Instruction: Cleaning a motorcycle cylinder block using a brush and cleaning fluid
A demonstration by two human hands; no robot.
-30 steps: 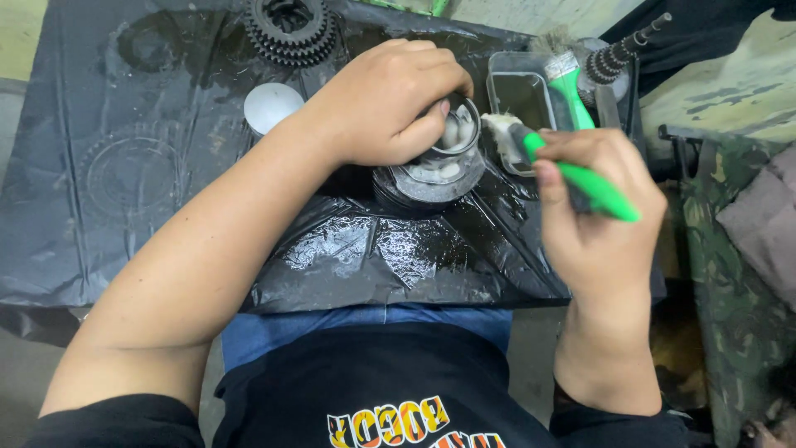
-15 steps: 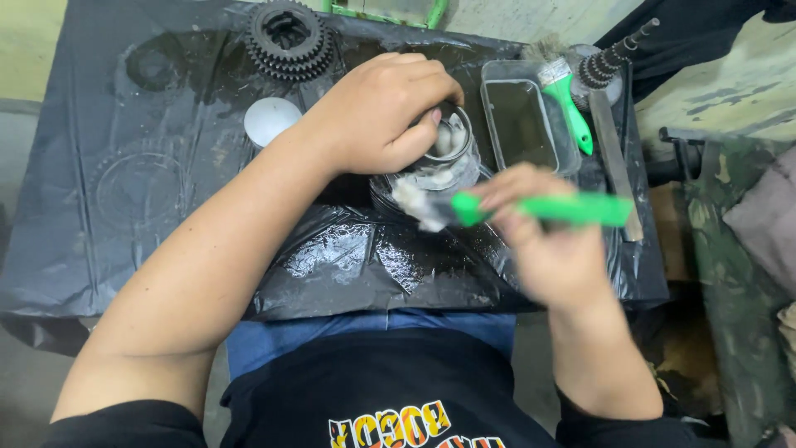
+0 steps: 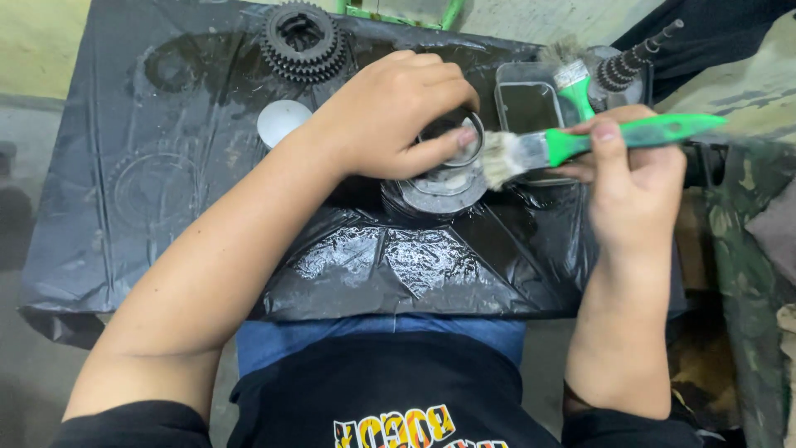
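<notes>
Your right hand [image 3: 634, 170] has swung the green-handled brush [image 3: 580, 143] up from the near side; it now lies level, bristles beside the round metal part [image 3: 444, 170], so brushing has moved to its right flank. That hand is closed around the handle. Your left hand [image 3: 394, 112] stays clamped over the part, mid-tabletop [image 3: 99, 99].

Count: two brushes, the second [image 3: 576, 83] by the tray [image 3: 526, 104] at the far right corner; one gear cluster [image 3: 303, 40] at the far edge; one white disc [image 3: 282, 120]; one threaded shaft [image 3: 634, 60].
</notes>
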